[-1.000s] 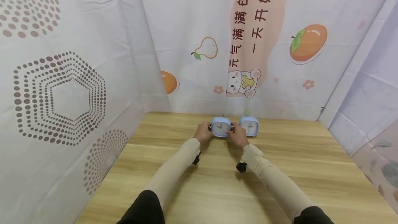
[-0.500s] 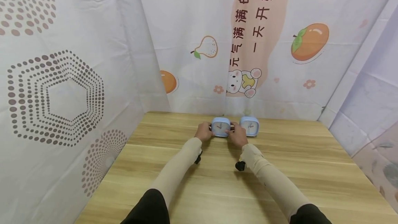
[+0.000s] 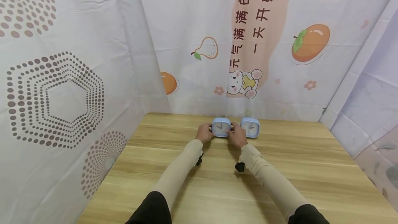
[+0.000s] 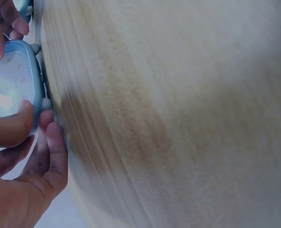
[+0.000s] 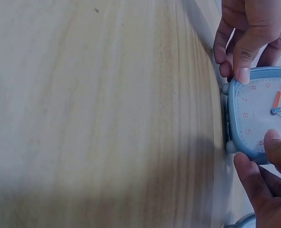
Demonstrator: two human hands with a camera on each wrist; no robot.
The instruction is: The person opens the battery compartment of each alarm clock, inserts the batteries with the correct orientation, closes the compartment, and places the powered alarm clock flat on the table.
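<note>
A light-blue alarm clock with a white dial stands upright near the back of the table, held from both sides. My left hand grips its left side, and my right hand grips the right. In the left wrist view, the left thumb lies on the dial's edge while the fingers go behind the case. The right wrist view shows the clock face with orange and blue hands, and the right thumb on its rim. Small feet under the clock meet the tabletop.
A second, matching blue clock stands just right of my right hand. Behind the wooden table hangs a printed white curtain. Another patterned curtain borders the left side, and cloth also hangs at the right.
Both hands keep their hold on the clock, which stays in nearly the same place. The forearms and the head view have shifted only slightly.
</note>
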